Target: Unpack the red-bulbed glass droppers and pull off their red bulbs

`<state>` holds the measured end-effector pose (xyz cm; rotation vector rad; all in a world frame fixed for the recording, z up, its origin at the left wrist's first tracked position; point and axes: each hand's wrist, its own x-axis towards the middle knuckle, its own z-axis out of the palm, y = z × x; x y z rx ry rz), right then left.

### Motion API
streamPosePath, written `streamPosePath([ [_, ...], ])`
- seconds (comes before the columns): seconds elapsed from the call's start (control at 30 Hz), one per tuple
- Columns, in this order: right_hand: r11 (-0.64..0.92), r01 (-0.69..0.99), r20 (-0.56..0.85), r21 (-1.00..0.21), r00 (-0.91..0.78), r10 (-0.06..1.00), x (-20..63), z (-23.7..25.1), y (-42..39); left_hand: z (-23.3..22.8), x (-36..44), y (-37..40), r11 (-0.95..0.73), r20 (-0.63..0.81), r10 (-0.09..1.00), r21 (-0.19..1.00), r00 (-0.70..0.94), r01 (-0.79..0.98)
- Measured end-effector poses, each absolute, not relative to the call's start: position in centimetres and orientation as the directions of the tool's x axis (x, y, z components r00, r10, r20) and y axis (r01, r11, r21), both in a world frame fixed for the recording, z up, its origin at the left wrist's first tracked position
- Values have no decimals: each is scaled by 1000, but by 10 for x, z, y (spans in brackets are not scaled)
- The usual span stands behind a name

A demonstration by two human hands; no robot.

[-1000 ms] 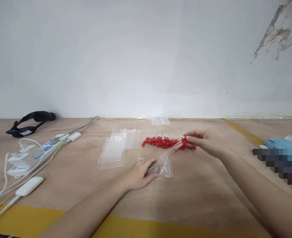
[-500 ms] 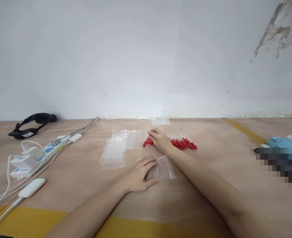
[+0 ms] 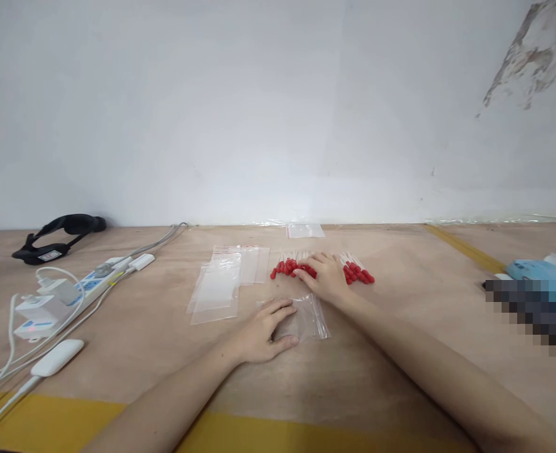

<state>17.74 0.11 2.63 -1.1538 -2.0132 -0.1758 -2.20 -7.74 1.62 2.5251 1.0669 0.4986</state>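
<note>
A row of red-tipped clear sticks [image 3: 359, 274] lies on the brown table [image 3: 391, 352]. My right hand [image 3: 326, 278] rests flat on the middle of that row, fingers spread and pointing left. My left hand [image 3: 263, 327] lies palm down on a small clear zip bag [image 3: 312, 318] just in front of the row, pinning its left side. A loose stack of empty clear zip bags [image 3: 221, 283] lies to the left of the sticks.
A power strip with plugged chargers and white cables [image 3: 51, 299] sits at the left, with a black strap device [image 3: 61, 234] behind it. One more clear bag [image 3: 305, 231] lies by the wall. A light blue object [image 3: 537, 272] is at the right edge.
My right hand left the bag's mouth, reached to the left end of the stick row, then slid right onto its middle. My left hand stayed on the bag.
</note>
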Motion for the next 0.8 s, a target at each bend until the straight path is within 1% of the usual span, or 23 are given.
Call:
streamPosePath([
  [0.1,649,706,669,-283,-339,661,204,20,-28,18,-21,-73,-628,241,764,490,599,604],
  [0.2,757,566,596,-325,-499,629,225,10,-54,23,-18,-55,-590,380,807,516,452,621],
  [0.27,799,497,534,-339,-598,599,234,3,-66,27,-14,-35,-569,442,815,492,374,658],
  [0.3,809,481,500,-338,-637,587,236,1,-70,28,-12,-24,-570,458,810,467,366,676],
  [0.37,815,480,437,-323,-688,579,238,-1,-75,31,-7,0,-613,499,767,385,403,690],
  [0.43,815,491,388,-306,-718,578,238,-1,-77,30,-2,19,-659,519,723,319,457,681],
  [0.5,814,499,359,-298,-731,580,237,1,-77,27,-1,32,-678,510,708,300,488,671],
  [0.57,813,500,347,-297,-737,580,237,2,-77,23,-4,39,-649,504,736,336,452,683],
  [0.67,815,499,348,-295,-738,578,236,1,-76,15,-14,39,-575,507,790,416,345,704],
  [0.73,815,498,347,-297,-739,577,236,1,-76,11,-22,36,-572,504,793,425,341,702],
  [0.8,811,500,342,-303,-737,583,236,1,-76,9,-26,33,-590,508,780,404,365,699],
])
